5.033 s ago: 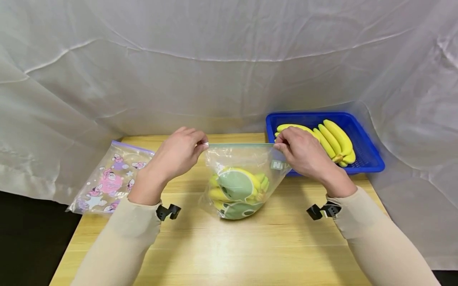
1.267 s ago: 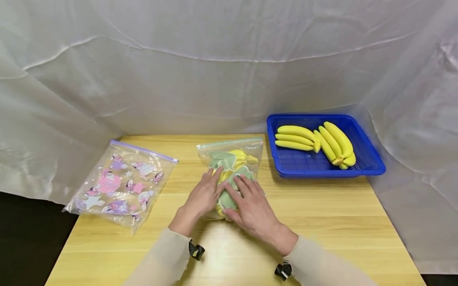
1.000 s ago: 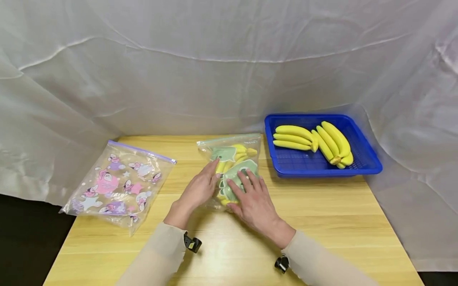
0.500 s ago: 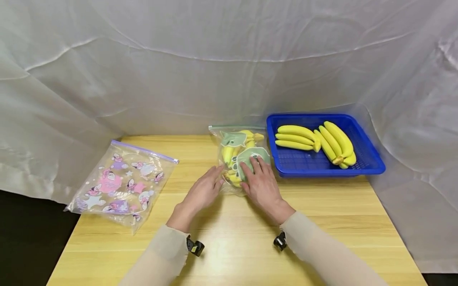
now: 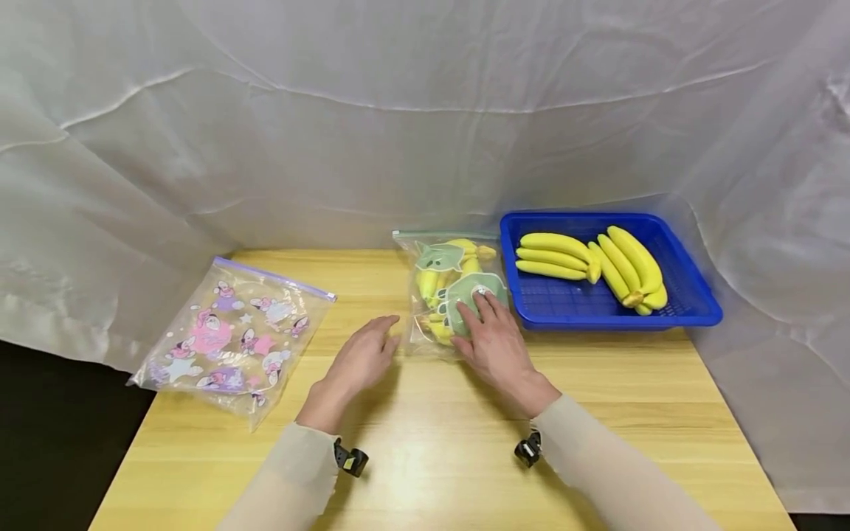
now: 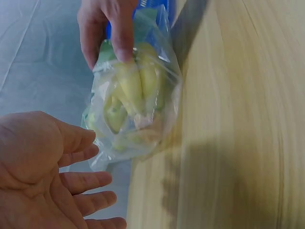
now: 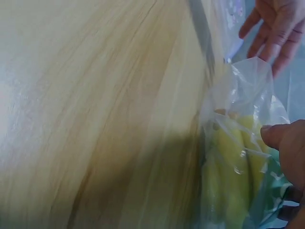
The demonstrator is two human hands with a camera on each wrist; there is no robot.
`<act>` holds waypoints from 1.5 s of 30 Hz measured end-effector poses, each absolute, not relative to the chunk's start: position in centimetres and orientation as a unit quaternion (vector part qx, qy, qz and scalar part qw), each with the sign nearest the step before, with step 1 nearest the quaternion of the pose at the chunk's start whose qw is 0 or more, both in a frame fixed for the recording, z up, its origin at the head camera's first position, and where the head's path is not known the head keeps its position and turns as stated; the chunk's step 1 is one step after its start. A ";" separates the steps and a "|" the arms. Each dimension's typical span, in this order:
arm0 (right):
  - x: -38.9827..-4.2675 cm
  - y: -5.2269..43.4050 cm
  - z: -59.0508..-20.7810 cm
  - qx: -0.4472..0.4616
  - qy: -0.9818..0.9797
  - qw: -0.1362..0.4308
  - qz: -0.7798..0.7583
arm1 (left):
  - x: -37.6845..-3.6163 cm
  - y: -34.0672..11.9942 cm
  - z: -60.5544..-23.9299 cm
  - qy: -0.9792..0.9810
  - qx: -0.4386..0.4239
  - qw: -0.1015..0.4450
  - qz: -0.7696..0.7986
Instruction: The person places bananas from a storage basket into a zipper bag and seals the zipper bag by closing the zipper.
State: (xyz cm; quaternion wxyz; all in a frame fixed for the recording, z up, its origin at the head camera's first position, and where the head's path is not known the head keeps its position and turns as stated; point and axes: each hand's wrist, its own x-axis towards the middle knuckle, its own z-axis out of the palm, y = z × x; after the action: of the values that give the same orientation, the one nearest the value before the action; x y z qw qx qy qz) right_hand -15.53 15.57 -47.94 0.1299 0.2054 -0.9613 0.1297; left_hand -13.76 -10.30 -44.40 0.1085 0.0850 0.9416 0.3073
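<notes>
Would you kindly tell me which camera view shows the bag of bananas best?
The head view: the whole bag of bananas lies under the right hand. The left wrist view shows its lower part close up; the right wrist view shows only a blurred corner.

Legible text: none. Printed bag (image 5: 232,343) and banana bag (image 5: 454,291) carry cartoon figures only; any lettering is too blurred to read.

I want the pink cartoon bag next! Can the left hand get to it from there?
Probably yes. The left hand is open and holds nothing, and only bare table lies between it and the pink cartoon bag.
</notes>
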 end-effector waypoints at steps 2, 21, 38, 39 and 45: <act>-15.4 15.9 -47.8 0.210 -0.958 0.142 0.136 | -13.7 -10.6 -44.6 0.946 0.085 0.099 0.296; -14.7 15.8 -47.7 0.237 -0.911 0.270 0.203 | -14.3 -16.7 -47.0 0.972 0.048 -0.066 0.220; -14.4 15.0 -48.2 0.228 -0.918 0.241 0.216 | -15.9 -21.8 -48.9 0.976 -0.094 0.075 0.182; -14.4 15.0 -48.3 0.228 -0.918 0.242 0.215 | -15.9 -21.7 -49.1 0.976 -0.089 0.081 0.179; -14.4 15.1 -48.3 0.225 -0.921 0.238 0.211 | -15.3 -20.5 -50.1 0.980 -0.046 0.083 0.173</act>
State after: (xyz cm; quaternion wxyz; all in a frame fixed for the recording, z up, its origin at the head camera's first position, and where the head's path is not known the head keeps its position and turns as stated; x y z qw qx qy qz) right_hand -14.44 15.10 -48.27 0.2378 0.2248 -0.9212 0.2106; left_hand -15.30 -20.54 -50.06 0.0828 -0.0462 0.9804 0.1729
